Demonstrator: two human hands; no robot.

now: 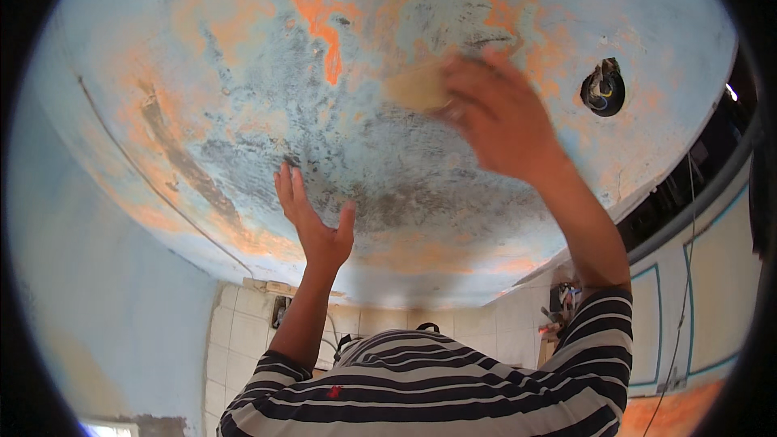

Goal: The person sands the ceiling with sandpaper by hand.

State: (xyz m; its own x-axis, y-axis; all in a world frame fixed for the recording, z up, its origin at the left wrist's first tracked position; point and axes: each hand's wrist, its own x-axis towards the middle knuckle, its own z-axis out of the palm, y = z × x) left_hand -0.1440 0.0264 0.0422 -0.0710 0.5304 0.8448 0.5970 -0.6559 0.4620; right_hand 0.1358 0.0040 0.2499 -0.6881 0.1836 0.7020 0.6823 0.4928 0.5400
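In front of me stands a wall (453, 259) with worn pale blue paint, bare orange patches and dark grey scuffing. My right hand (498, 113) is raised to its upper middle, fingers closed on a tan sheet of sandpaper (417, 87). That sheet lies against or very near the painted surface, and both hand and sheet are smeared by motion. Lower and to the left, my left hand (316, 222) has its fingers stretched out and its thumb apart, with nothing in it. Its fingertips are at the grey scuffed area; whether they touch the wall I cannot tell.
Right of my right hand, a round wall hole (603, 91) has loose wires in it. A thin cable (154, 186) runs down the wall's left side. Below are floor tiles (251, 328) and a cluster of small items (562, 299). Pale panels (716, 275) stand at right.
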